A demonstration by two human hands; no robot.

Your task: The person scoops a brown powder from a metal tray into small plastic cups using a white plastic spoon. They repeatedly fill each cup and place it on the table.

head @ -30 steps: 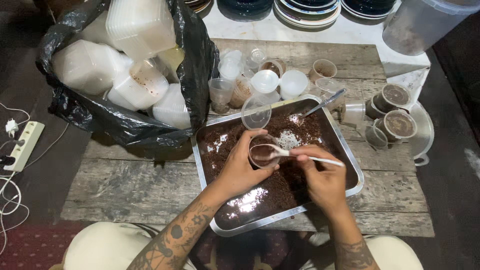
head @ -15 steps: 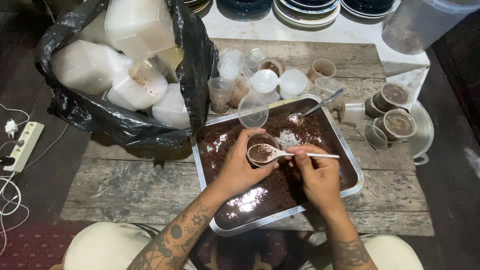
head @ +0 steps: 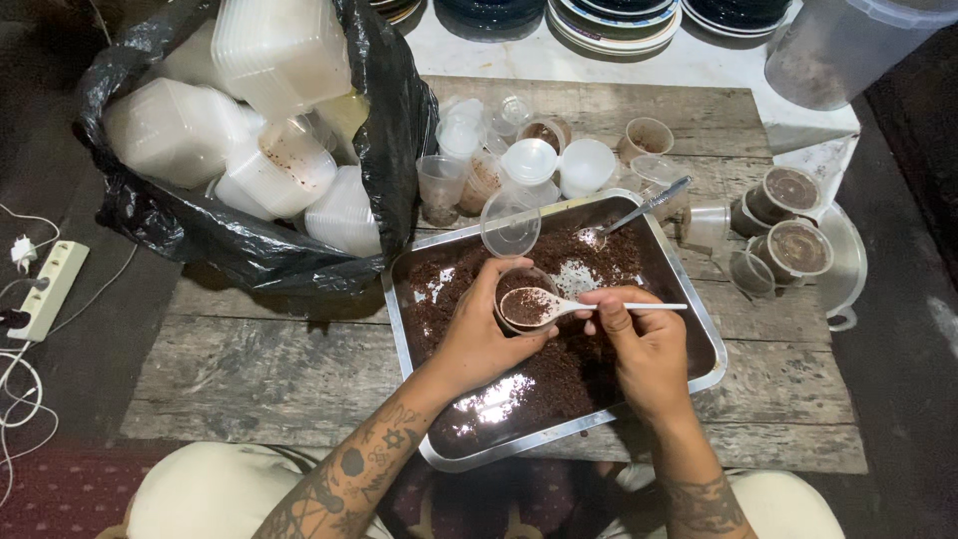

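**A:** Head view, looking straight down. The left hand (head: pixel 479 339) has its fingers wrapped round a small clear cup (head: pixel 521 291), holding it over the metal tray (head: pixel 699 329) of dark brown crumbs. The right hand (head: pixel 644 344) pinches the handle of a white plastic spoon (head: pixel 544 304), whose loaded bowl sits right on the cup's rim. So both sets of fingers are closed on something, none spread.

**B:** What would you say could go wrong?

**A:** My guess is crumbs sliding off the spoon's edge, since the bowl looks about as wide as the cup mouth. Over the tray that's harmless. If the cup drifts out past the rim, it lands on the wooden worktop (head: pixel 249 359). Squeezing a thin cup too hard could also buckle it.

**B:** Anything you can't make out?

**A:** How full the cup is, because the spoon and fingers cover it. Beyond the fingers there's a metal spoon (head: pixel 639 212) lying in the tray and a loose lid (head: pixel 510 224) by the far rim. Off to the right of them, filled cups (head: pixel 793 220) sit near the worktop's edge. The black bag (head: pixel 259 250) of white containers is cut off at the top, so I can't tell how many it holds.
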